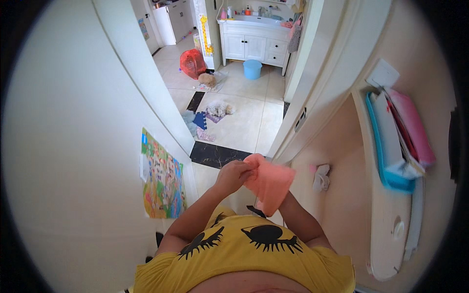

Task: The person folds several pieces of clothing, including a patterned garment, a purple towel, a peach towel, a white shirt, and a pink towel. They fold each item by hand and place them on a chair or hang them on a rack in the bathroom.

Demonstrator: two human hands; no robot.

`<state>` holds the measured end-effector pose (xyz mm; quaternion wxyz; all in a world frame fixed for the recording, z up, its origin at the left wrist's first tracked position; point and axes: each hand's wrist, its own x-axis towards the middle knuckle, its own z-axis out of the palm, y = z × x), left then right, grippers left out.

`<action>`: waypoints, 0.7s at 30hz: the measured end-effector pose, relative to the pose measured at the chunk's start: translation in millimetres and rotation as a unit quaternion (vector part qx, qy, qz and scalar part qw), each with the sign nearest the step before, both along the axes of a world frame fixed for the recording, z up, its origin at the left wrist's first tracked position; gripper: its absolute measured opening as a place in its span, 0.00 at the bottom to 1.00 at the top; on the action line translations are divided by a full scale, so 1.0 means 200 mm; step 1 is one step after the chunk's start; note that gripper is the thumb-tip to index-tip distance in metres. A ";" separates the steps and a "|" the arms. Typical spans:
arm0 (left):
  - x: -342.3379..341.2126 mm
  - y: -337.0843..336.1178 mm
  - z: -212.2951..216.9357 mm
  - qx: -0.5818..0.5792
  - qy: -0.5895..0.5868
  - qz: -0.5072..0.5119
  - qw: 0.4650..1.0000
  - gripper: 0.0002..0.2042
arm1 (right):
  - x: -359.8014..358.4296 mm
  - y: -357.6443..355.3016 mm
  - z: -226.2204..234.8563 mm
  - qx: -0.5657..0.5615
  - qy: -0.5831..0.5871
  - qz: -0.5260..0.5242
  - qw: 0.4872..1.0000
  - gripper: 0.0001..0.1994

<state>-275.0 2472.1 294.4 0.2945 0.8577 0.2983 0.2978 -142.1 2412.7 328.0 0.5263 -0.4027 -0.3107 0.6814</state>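
Observation:
A fuzzy salmon-pink cloth (271,181) is in front of my body, in the middle of the view. My left hand (234,177) pinches its upper left edge, with the fingertips pressed into the fabric. From the lower right my right forearm (303,219) reaches up to the cloth and passes behind or inside it. The fabric covers my right hand, so its fingers do not show.
A colourful poster (163,180) hangs on the white door at left. Rightward stands a shelf (364,234) with a blue tray (398,183). Past the doorway are crumpled cloths (220,108), a red bag (192,64), a blue bucket (252,70) and a washbasin cabinet (254,45).

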 end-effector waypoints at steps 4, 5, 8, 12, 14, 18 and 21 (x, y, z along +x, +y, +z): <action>0.04 0.35 -0.11 -0.003 -0.020 0.036 0.999 0.09 | 0.06 0.33 -0.23 0.141 -0.442 0.054 0.884 0.08; 0.06 0.45 -0.14 -0.040 -0.017 0.039 0.998 0.09 | 0.10 0.47 -0.34 0.075 -0.395 0.047 0.914 0.08; 0.10 0.78 -0.22 -0.077 -0.053 0.037 0.995 0.11 | 0.17 0.86 -0.39 0.041 -0.522 0.056 0.850 0.08; 0.12 1.23 -0.14 -0.073 -0.126 -0.041 0.989 0.20 | 0.25 1.41 -0.25 0.075 -0.802 0.101 0.584 0.09; 0.15 1.43 -0.05 -0.093 -0.121 -0.092 0.984 0.28 | 0.26 1.70 -0.14 0.070 -0.881 0.148 0.443 0.02; 0.34 1.72 0.04 -0.068 -0.048 -0.130 0.988 0.41 | 0.50 2.13 -0.52 0.045 -0.636 -0.205 0.742 0.06; 0.48 2.09 -0.04 -0.037 -0.086 -0.136 0.986 0.36 | 0.53 2.34 -0.14 0.131 -0.812 -0.095 0.561 0.07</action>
